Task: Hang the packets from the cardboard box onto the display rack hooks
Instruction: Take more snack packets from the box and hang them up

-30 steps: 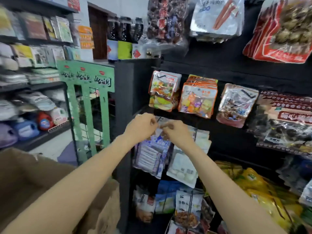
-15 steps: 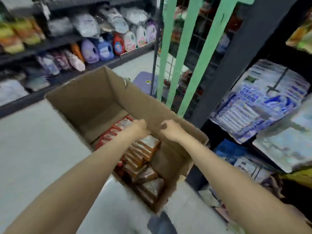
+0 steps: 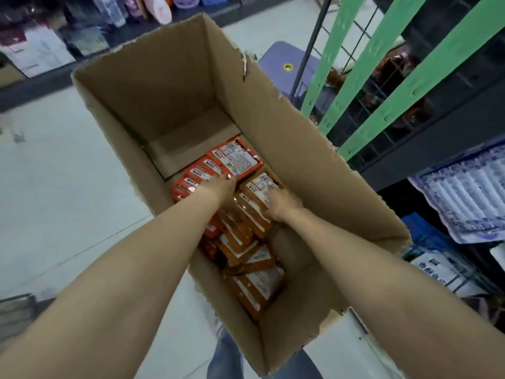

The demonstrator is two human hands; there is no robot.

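The open cardboard box (image 3: 300, 149) stands on the floor below me. Two rows of packets fill its near half: red-orange ones (image 3: 237, 157) on the left, darker orange ones (image 3: 254, 285) on the right. Both my arms reach down into it. My left hand (image 3: 218, 186) rests on the red-orange row, its fingers hidden against the packets. My right hand (image 3: 281, 206) curls over the top edge of an orange packet (image 3: 258, 187). The dark display rack (image 3: 426, 149) rises at the right, with blue-and-white packets (image 3: 470, 192) hanging on it.
A green metal frame (image 3: 363, 61) with wire mesh stands just behind the box. A purple stool (image 3: 289, 64) sits on the pale floor beyond it. Shelves with bottles (image 3: 158, 9) and bags run along the top left. My jeans (image 3: 226, 359) show at the bottom.
My view dropped from the rack down to the box. Both hands left the hanging packets, passed the box rim and now sit deep inside on the packet rows.
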